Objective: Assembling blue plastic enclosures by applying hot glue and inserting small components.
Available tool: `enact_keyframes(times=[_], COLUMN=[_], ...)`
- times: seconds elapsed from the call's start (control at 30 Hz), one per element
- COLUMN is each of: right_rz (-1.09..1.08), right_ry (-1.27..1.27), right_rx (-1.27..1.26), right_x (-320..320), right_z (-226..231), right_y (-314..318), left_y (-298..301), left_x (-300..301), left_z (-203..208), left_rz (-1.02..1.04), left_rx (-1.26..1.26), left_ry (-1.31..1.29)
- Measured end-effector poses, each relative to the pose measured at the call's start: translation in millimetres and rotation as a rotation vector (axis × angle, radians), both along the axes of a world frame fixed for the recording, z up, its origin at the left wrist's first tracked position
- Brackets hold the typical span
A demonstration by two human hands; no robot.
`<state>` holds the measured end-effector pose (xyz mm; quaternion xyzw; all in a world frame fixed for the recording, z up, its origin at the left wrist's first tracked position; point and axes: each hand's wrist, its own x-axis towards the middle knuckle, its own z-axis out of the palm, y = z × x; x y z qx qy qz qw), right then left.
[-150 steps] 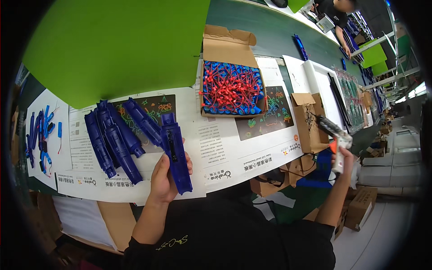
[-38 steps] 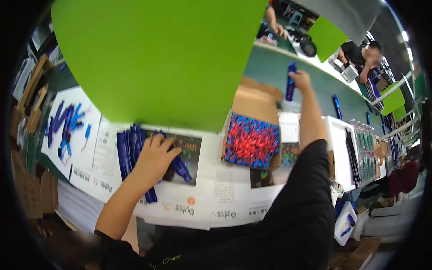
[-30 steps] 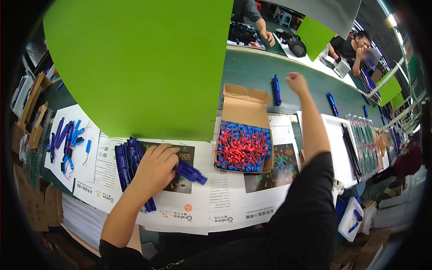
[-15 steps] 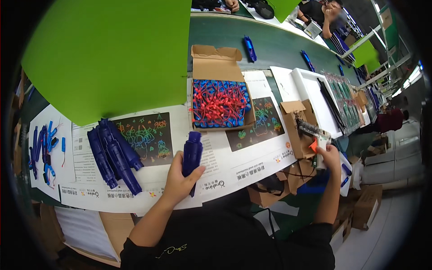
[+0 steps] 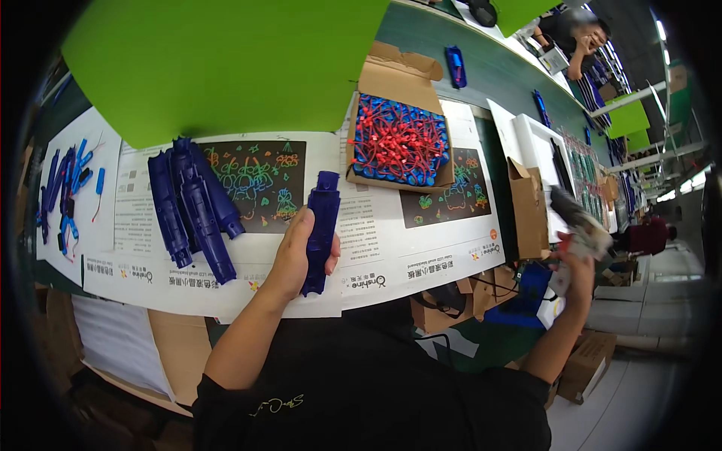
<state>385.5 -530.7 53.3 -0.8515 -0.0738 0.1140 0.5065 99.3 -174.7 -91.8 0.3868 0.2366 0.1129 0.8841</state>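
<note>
My left hand (image 5: 289, 259) is closed around a dark blue plastic housing half (image 5: 322, 237), held upright above the white printed sheets, its hollow ribbed side showing. Off to the right, my right hand (image 5: 574, 274) grips a white glue gun (image 5: 590, 242), smeared by motion, raised past the table's edge; its tip is hard to make out. Several similar blue housing parts (image 5: 192, 207) lie piled left of my left hand. Beyond the held housing stands an open cardboard box (image 5: 398, 69) filled with blue battery cells (image 5: 402, 143) with red wires.
A tall green panel (image 5: 218, 68) stands at the back left. Loose blue cells and wired parts (image 5: 71, 184) lie on a sheet at far left. On the right are a small cardboard box (image 5: 529, 210) and a white foam tray (image 5: 535, 139). Another person (image 5: 583, 41) sits across the bench.
The glue gun has been lifted up and right, away from the small cardboard box. The housing has turned in my left hand, now showing its hollow inside. The whole view has shifted.
</note>
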Motion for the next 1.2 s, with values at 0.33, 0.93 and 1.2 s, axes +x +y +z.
enact_keyframes(times=[0.33,0.93,1.2], right_rz=[-0.159,-0.232,0.677], right_ry=[-0.337,-0.365,0.231], right_rx=[-0.068,0.353,0.362], right_x=[-8,15,-107], right_z=[46,206,19], right_y=[-39,-118,120], left_y=[3,7,2], left_x=[4,1,9], left_z=[9,5,14], left_rz=[0.05,0.084,0.081], left_rx=[-0.169,-0.234,-0.458], left_ry=[0.0,-0.058,-0.062])
